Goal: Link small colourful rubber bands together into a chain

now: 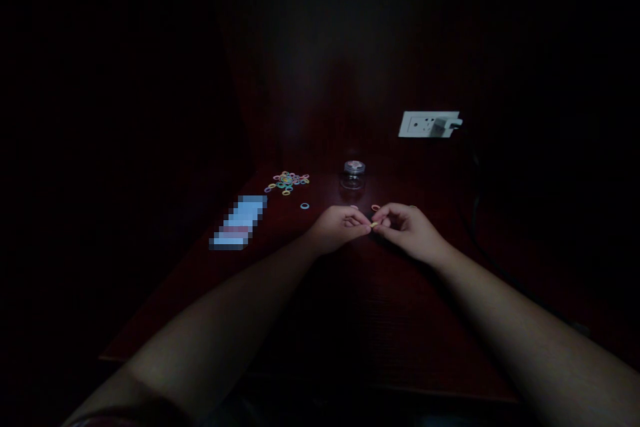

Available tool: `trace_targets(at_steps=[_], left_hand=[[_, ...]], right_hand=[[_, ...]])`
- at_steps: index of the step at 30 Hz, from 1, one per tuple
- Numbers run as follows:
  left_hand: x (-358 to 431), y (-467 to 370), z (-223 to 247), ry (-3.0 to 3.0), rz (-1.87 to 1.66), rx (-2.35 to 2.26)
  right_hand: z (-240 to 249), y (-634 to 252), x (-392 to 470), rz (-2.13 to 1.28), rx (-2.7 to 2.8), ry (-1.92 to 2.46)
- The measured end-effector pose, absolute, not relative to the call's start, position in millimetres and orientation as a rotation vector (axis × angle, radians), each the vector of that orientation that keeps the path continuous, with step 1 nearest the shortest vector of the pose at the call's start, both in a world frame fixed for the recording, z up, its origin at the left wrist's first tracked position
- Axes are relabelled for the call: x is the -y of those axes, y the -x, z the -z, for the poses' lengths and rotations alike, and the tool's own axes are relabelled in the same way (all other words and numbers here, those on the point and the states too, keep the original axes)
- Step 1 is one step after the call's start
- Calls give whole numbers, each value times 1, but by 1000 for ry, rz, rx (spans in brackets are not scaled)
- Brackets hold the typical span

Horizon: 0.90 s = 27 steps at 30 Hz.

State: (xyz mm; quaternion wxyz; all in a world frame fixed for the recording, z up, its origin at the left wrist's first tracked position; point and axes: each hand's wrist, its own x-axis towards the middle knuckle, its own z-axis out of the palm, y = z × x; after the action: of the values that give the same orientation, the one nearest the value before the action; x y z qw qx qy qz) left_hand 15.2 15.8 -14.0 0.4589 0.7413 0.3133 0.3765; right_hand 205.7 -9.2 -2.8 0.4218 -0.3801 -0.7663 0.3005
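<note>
Between the fingertips of both hands is a small yellow band (pixel 375 224), just above the dark red table (pixel 320 307). My left hand (pixel 341 227) pinches its left side, and my right hand (pixel 407 230) pinches the right side. Just behind the fingers lie an orange-red band (pixel 376 207) and a pale pink one (pixel 354 207), partly hidden. A blue band (pixel 305 206) rests alone to the left. Farther left is a loose pile of colourful bands (pixel 287 180). A clear jar with a lid (pixel 354 175) stands upright behind the hands.
A phone with a lit, pixelated screen (pixel 239 222) lies at the table's left side. On the back wall is a white socket panel (pixel 420 125) with a plug in it. A dark cable (pixel 480 250) runs down the right side. The surroundings are very dark.
</note>
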Motion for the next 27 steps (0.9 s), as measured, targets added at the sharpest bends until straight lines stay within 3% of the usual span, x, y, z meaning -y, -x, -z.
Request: trace_targets(at_steps=[27], left_hand=[[-12,-15,9,-1893,-894,-813]], right_hand=[[1,-206,12,-643,1991,1048]])
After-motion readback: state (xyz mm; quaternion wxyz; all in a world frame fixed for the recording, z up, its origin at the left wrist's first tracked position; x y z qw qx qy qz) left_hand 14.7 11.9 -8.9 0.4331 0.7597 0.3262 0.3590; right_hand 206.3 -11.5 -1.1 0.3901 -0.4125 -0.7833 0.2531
